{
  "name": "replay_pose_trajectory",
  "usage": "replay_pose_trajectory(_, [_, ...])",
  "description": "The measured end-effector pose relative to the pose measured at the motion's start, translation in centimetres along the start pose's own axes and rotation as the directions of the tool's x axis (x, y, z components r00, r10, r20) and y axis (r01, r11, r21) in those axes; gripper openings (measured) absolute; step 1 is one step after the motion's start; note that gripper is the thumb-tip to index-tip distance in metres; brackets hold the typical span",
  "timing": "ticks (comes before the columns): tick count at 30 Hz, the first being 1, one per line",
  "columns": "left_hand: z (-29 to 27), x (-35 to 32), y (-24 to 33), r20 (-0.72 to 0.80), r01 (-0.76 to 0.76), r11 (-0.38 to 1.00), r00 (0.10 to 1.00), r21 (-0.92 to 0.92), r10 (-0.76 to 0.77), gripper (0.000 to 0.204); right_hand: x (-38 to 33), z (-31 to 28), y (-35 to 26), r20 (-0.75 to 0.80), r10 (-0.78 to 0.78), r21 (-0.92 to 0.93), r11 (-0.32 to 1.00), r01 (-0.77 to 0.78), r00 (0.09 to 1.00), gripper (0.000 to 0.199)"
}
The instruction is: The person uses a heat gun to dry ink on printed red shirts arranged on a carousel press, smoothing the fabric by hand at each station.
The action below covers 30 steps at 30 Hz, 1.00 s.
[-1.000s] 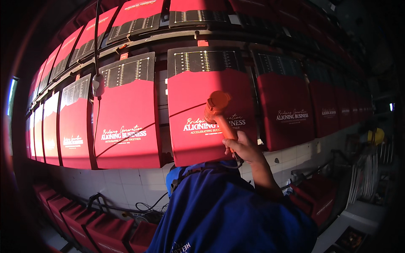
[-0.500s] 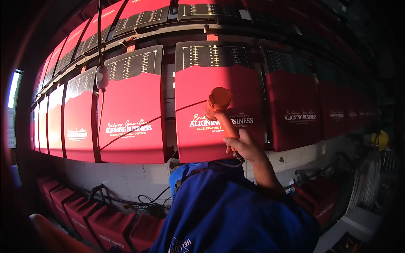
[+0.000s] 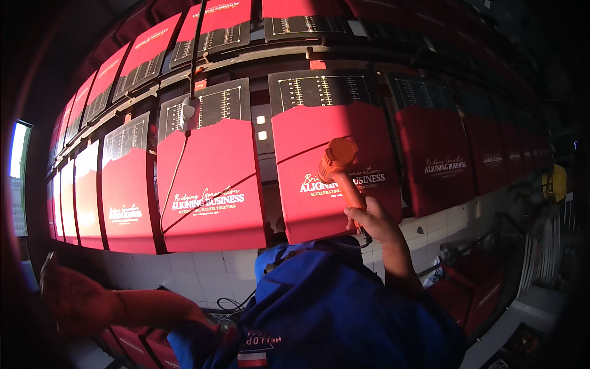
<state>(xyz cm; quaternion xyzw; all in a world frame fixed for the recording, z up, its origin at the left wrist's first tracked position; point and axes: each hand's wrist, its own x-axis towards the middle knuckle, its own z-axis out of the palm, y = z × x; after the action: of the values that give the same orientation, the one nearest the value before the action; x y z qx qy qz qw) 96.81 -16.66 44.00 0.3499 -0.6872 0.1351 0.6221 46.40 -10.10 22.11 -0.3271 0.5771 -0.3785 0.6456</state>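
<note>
My right hand point(image 3: 375, 222) is wrapped around the handle of an orange hair dryer point(image 3: 338, 161), whose cord runs out below my fist. The dryer is held over a red fabric panel point(image 3: 332, 132) printed with white and gold lettering, laid on a black board with ruled scale marks. My left arm reaches out to the lower left, and the left hand point(image 3: 74, 301) is dim there, close to the picture's rim. A thin pale edge shows beside its fingers, too dark to make out, so I cannot tell whether it holds anything.
More red panels on black boards point(image 3: 209, 154) stand in rows left, right and behind. A white inline plug connector point(image 3: 187, 114) on a dark cord lies across the left panel. Behind me are more red panels point(image 3: 132, 344); a yellow object point(image 3: 554, 183) hangs at far right.
My left arm has swung into view at the lower left. The right hand still grips the hair dryer, now slightly lower and farther right in the view; the panels have shifted similarly.
</note>
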Motion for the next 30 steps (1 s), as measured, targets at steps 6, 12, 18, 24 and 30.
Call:
replay_pose_trajectory(6, [1.9, -20.9, -17.4, 0.278, 0.801, 0.577, 0.523, 0.163, -0.805, 0.037, 0.9, 1.9, 0.5, -0.099, -0.002, -0.05, 0.999, -0.003, 0.995, 0.022])
replay_pose_trajectory(12, [2.7, -29.2, -20.2, 0.366, 0.712, 0.554, 0.424, 0.431, -0.829, 0.033, 0.8, 3.6, 0.8, -0.162, -0.014, -0.035, 0.999, 0.009, 0.987, 0.021])
replay_pose_trajectory(18, [3.1, -32.6, -20.0, 0.566, 0.527, 0.734, 0.477, 0.428, -0.673, 0.03, 0.8, 5.8, 0.6, -0.156, 0.003, -0.028, 1.0, -0.007, 0.988, 0.02])
replay_pose_trajectory(24, [0.4, -33.8, -20.6, 0.489, 0.503, 0.666, 0.453, 0.55, -0.746, 0.018, 1.0, 7.2, 1.0, -0.163, -0.008, -0.046, 0.999, 0.001, 0.987, 0.017])
replay_pose_trajectory(30, [-2.8, -35.6, -19.7, 0.306, 0.513, 0.518, 0.443, 0.684, -0.843, 0.021, 1.0, 8.0, 0.7, -0.145, 0.003, -0.072, 0.997, -0.014, 0.989, 0.019])
